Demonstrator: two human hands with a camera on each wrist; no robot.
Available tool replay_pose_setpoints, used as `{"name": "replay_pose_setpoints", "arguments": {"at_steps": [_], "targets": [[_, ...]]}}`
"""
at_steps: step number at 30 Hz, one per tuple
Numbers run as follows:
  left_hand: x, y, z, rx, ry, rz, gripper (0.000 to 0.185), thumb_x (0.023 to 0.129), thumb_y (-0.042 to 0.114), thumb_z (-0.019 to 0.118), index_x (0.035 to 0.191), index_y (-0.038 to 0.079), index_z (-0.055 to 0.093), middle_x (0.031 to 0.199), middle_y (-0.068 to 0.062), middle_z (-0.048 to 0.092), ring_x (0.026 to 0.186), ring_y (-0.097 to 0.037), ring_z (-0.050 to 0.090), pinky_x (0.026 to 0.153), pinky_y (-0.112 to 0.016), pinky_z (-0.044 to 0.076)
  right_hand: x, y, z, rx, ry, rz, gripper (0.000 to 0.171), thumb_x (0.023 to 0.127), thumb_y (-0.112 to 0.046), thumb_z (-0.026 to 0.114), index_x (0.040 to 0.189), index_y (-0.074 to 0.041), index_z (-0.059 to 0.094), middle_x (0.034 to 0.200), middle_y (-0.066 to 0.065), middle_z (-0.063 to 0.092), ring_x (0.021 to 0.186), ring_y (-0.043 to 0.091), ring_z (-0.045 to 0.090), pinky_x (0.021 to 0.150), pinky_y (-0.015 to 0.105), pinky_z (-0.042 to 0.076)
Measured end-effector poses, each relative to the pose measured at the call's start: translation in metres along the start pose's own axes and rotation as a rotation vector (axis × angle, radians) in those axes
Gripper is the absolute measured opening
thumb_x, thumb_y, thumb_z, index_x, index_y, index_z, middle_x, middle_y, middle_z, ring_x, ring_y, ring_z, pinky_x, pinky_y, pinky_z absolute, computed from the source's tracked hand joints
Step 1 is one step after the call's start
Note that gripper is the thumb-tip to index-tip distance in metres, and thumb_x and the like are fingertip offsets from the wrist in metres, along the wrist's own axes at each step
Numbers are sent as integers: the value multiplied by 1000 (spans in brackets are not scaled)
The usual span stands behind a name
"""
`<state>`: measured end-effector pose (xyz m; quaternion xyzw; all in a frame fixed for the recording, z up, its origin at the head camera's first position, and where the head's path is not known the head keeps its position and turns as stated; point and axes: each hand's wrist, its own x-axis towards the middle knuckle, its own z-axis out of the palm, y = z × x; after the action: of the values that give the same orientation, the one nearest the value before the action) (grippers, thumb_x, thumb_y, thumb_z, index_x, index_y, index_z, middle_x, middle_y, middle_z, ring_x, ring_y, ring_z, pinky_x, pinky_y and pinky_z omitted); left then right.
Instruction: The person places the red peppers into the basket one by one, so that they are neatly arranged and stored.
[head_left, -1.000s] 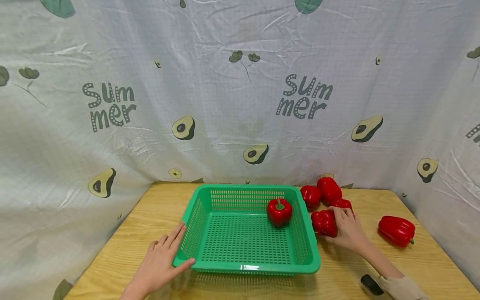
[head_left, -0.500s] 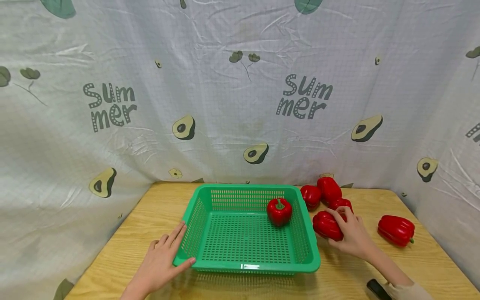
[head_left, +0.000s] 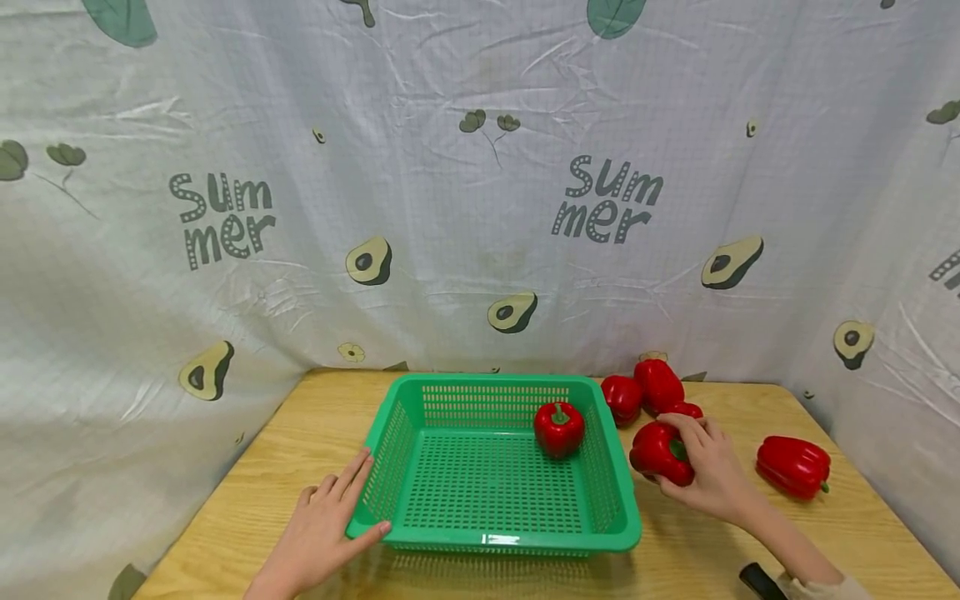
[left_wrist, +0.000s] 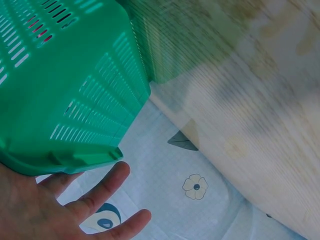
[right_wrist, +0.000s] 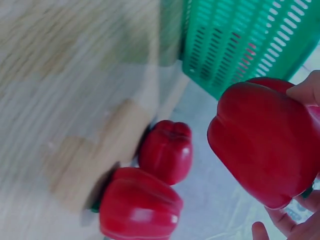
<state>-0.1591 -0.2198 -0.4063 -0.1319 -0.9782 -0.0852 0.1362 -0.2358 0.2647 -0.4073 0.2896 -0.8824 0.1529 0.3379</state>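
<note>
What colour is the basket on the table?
The basket is bright green plastic with slotted walls; the head view shows it best.

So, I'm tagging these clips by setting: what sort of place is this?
Probably a staged recording corner, not a kitchen: a white avocado-print "Summer" cloth hangs around a light wooden table, which bears only a green perforated plastic basket and shiny red bell peppers.

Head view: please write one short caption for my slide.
Right hand holds a red pepper beside the green basket.
</note>
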Motion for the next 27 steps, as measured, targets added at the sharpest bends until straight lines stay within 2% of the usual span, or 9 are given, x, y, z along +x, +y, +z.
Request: {"name": "replay_pose_setpoints", "arguments": {"at_steps": [3, 5, 13, 17, 27], "targets": [[0, 1, -1, 2, 1, 3, 79, 77, 58, 56, 137, 10, 37, 142, -5, 36, 104, -29, 52, 77, -54, 39, 4, -4, -4, 14, 28, -38, 69, 73, -58, 54, 113, -2, 51, 107, 10, 54, 89, 19, 40, 66, 41, 36], [0, 1, -1, 1, 4, 5, 79, 77, 57, 56, 137, 9, 37, 142, -5, 36, 104, -29, 52, 77, -54, 39, 8, -6, -7, 13, 40, -57, 72, 77, -63, 37, 113, -2, 52, 110, 10, 53, 90, 18, 40, 67, 41, 37], [2, 2, -3, -6, -4, 5, 79, 77, 57, 56, 137, 9, 37, 142, -5, 36, 104, -30, 52, 78, -54, 39, 20, -16, -18, 31, 48, -114, 64, 82, -58, 42, 116, -6, 56, 110, 10, 54, 91, 19, 38, 67, 38, 32], [3, 1, -2, -13, -14, 2, 79, 77, 57, 56, 138, 10, 36, 143, -5, 35, 105, -31, 52, 79, -55, 38, 24, -21, -21, 11, 42, -130, 64, 83, -59, 37, 118, -8, 57, 109, 8, 54, 92, 20, 38, 69, 38, 32], [1, 0, -3, -2, -22, 0, 79, 78, 57, 55, 138, 10, 35, 143, -5, 34, 106, -33, 51, 79, -55, 38, 37, -35, -20, -27, -6, -188, 61, 84, -60, 37, 121, -16, 56, 109, 6, 55, 92, 21, 40, 72, 38, 33]]}}
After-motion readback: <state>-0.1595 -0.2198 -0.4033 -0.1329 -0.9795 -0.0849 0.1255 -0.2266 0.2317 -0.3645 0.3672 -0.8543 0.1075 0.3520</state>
